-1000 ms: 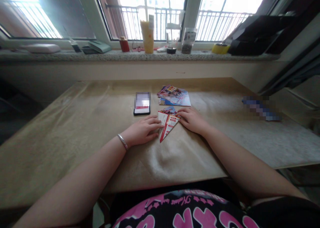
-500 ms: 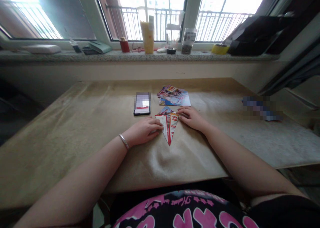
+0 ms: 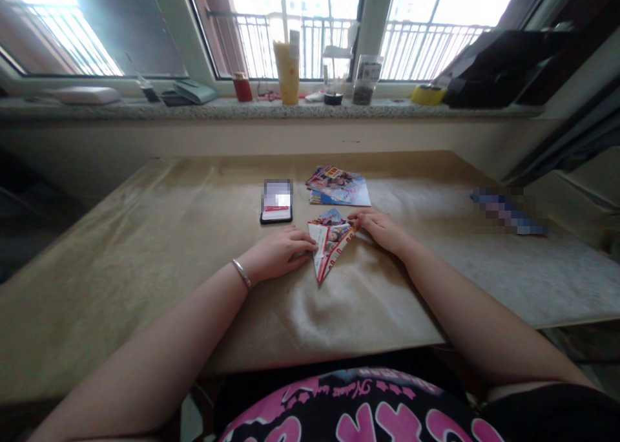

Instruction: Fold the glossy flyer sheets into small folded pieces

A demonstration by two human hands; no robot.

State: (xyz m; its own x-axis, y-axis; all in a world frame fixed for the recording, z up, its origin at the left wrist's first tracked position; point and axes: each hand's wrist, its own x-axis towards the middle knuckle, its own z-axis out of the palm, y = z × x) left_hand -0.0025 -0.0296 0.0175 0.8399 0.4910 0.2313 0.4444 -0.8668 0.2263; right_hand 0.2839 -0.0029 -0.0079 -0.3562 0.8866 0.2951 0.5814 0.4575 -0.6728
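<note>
a folded flyer (image 3: 330,243) lies on the counter (image 3: 145,235) straight in front of the person, between the two hands. it is folded into a narrow triangle, with the point towards the person and the wide end away.

the left hand (image 3: 277,253) lies palm down on the counter, fingers stretched out and close together. its fingertips touch the left edge of the folded flyer, and it has hold of nothing. a silver bracelet (image 3: 241,274) sits on that wrist.

the right hand (image 3: 385,232) rests at the far right corner of the folded flyer, fingers bent, the tips on the paper. i cannot tell whether they pinch the corner or only press it down.

just beyond the left hand a smartphone (image 3: 276,203) lies flat with its screen lit. beside it, to the right, is a small stack of flyers (image 3: 340,189), close to the folded one but apart from it. well off to the right a blurred dark blue thing (image 3: 508,213) lies on the counter. behind the counter a window sill (image 3: 145,108) carries a tall yellow cup (image 3: 289,73) among other small things.
</note>
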